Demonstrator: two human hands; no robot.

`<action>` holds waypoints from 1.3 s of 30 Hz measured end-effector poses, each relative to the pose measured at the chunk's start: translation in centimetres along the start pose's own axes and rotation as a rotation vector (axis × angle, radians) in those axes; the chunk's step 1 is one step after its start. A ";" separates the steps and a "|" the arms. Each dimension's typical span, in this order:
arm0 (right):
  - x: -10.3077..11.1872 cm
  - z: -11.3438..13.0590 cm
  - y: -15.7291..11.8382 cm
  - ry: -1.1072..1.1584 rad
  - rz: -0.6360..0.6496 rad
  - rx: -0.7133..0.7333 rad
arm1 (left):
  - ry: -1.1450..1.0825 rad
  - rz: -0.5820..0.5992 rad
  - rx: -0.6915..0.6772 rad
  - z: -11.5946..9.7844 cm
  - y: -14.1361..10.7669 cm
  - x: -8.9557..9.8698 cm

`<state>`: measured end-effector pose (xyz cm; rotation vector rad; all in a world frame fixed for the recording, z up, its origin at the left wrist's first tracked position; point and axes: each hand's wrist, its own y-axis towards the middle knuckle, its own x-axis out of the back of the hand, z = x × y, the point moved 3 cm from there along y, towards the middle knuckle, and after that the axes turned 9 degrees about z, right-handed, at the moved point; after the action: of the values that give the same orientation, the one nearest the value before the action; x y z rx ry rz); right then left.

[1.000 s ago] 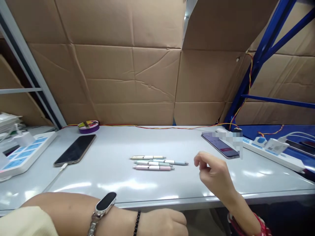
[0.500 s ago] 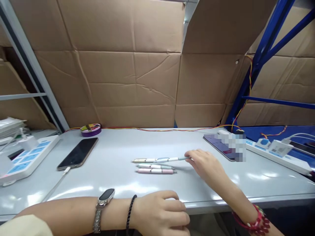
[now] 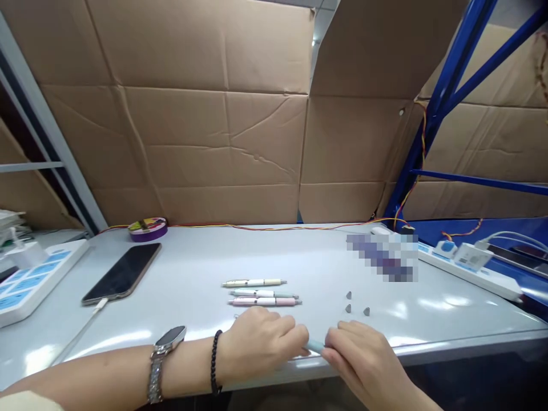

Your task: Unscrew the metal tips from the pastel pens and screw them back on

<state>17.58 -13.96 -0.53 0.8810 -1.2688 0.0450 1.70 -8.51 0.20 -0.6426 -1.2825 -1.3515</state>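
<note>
A light blue pen (image 3: 315, 346) is held between my two hands just above the table's front edge. My left hand (image 3: 265, 342) closes round its left part and hides most of it. From the other side, my right hand (image 3: 363, 357) grips its right end, and a short blue stretch shows between the fists. Behind my left hand lie a cream pen (image 3: 254, 282), a green and white pen (image 3: 263, 294) and a pink pen (image 3: 265, 302), roughly parallel. Three small grey pieces rest beyond my right hand, one being a grey piece (image 3: 367, 311).
A black phone (image 3: 124, 273) on a charging cable lies left, near a purple tape roll (image 3: 148, 230). Power strips stand on the left (image 3: 43, 279) and right (image 3: 471, 271). A partly blurred device (image 3: 381, 257) lies at the back right. Cardboard (image 3: 222, 131) walls the back.
My right hand has brought the blue pen from beside the other pens down to the front edge. My left hand has risen slightly and now grips it too. The grey pieces have come into sight.
</note>
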 end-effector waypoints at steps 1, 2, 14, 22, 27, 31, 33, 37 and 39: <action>-0.4 -0.2 0.0 -0.031 -0.006 -0.010 | -0.010 0.035 0.012 0.2 0.0 -0.2; -0.7 -0.4 0.0 -0.050 -0.011 -0.017 | -0.020 0.066 0.031 0.3 0.0 -0.4; -2.4 -2.5 0.1 0.248 0.221 -0.158 | -0.308 0.387 0.234 1.6 0.2 -1.5; -1.5 -3.0 0.7 0.417 0.202 -0.149 | -0.412 0.353 0.232 1.6 0.1 -1.2; -1.9 -2.7 1.5 0.265 0.198 -0.120 | -0.407 0.328 0.228 1.7 0.0 -1.4; -2.4 -2.6 1.8 0.208 0.127 -0.061 | -0.360 0.342 0.273 1.7 0.1 -1.1; -2.4 -2.4 1.7 0.229 0.064 0.030 | -0.308 0.358 0.286 1.7 0.1 -0.8; -2.0 -2.0 1.4 0.224 -0.031 0.178 | -0.238 0.345 0.270 1.6 0.3 -0.5; -1.8 -1.6 1.3 0.184 -0.043 0.250 | -0.234 0.355 0.266 1.6 0.3 -0.7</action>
<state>17.60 -11.37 -1.33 1.0930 -1.0854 0.2500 1.68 -6.71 0.10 -0.8132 -1.4250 -0.8167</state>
